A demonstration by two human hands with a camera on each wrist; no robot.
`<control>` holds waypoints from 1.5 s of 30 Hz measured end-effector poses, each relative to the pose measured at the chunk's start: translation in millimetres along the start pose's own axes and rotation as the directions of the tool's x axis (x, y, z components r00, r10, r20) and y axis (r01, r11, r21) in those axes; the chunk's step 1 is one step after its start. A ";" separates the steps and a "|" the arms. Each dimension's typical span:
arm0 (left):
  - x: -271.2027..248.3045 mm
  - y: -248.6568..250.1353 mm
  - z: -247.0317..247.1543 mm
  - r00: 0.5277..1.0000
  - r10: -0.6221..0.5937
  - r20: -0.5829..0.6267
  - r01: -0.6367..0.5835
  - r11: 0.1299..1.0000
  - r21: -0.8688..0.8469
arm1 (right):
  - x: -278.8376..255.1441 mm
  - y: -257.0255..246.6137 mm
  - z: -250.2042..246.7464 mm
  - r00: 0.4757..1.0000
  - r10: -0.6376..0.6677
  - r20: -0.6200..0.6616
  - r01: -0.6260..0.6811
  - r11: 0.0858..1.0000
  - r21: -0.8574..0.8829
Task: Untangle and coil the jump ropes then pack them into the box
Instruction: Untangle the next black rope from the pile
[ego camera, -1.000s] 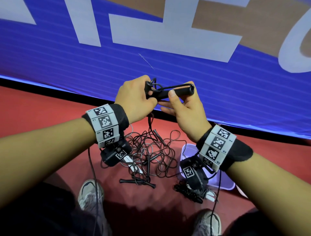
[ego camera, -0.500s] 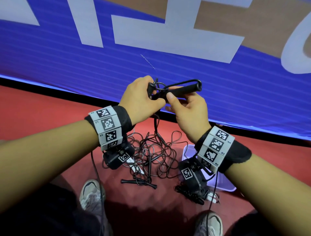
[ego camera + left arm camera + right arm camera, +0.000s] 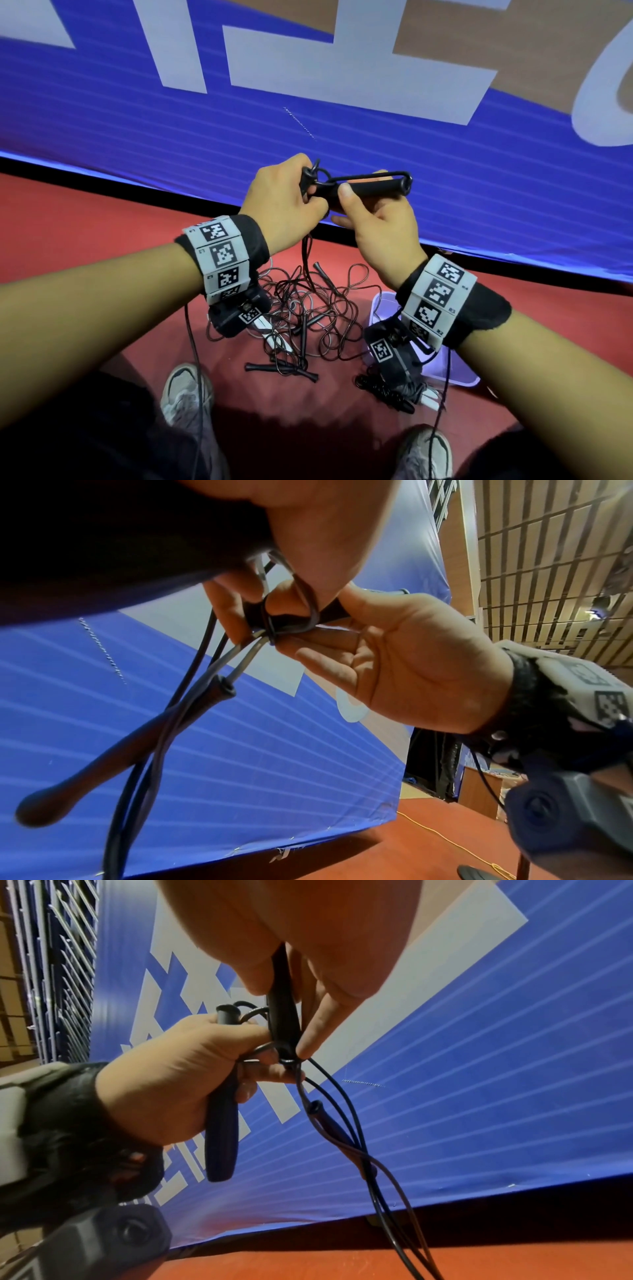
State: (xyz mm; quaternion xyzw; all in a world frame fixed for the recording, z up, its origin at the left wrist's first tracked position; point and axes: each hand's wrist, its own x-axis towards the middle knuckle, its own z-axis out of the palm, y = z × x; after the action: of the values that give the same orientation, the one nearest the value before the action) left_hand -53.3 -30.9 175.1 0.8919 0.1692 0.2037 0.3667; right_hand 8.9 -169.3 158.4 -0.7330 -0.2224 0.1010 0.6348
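Both hands are raised in front of the blue banner. My right hand (image 3: 359, 205) pinches a black jump rope handle (image 3: 371, 190) that lies level, with a thin cord loop (image 3: 363, 175) running along its top. My left hand (image 3: 294, 202) grips a second black handle (image 3: 222, 1123) and pinches cord beside the first handle's end (image 3: 284, 1031). From the hands, cords (image 3: 306, 253) hang down to a tangle of black ropes (image 3: 308, 308) on the red floor. A third handle (image 3: 120, 750) dangles from these cords. The lavender box (image 3: 460, 377) stands at the right, partly hidden by my right wrist.
A coiled black rope (image 3: 387, 394) lies on the floor in front of the box. Loose handles (image 3: 281, 370) lie at the tangle's near edge. My two shoes (image 3: 186, 394) stand below it. The blue banner (image 3: 171, 120) closes off the far side.
Both hands with the handles have shifted slightly to the right. The grips look the same and the cord loop still lies over the level handle.
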 end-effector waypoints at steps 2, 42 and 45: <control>1.2 0.0 -1.9 1.000 0.003 0.018 -0.002 1.000 -0.002 | -0.3 -0.3 -0.9 1.000 -0.002 0.012 0.001 0.999 0.032; 27.2 9.6 -55.8 0.956 0.155 0.247 -0.153 0.988 -0.027 | 20.9 -23.1 -57.1 0.924 -0.007 0.382 0.286 0.675 -0.680; 29.3 19.5 -64.7 0.974 0.139 0.181 -0.103 0.975 -0.195 | 21.9 -19.4 -59.5 0.903 0.125 0.412 0.305 0.489 -0.817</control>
State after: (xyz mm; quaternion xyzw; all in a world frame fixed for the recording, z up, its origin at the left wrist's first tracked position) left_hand -56.7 7.1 238.1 0.8783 0.0585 0.1528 0.4493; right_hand 49.9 -210.2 190.6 -0.8982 -0.4120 0.0951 0.1202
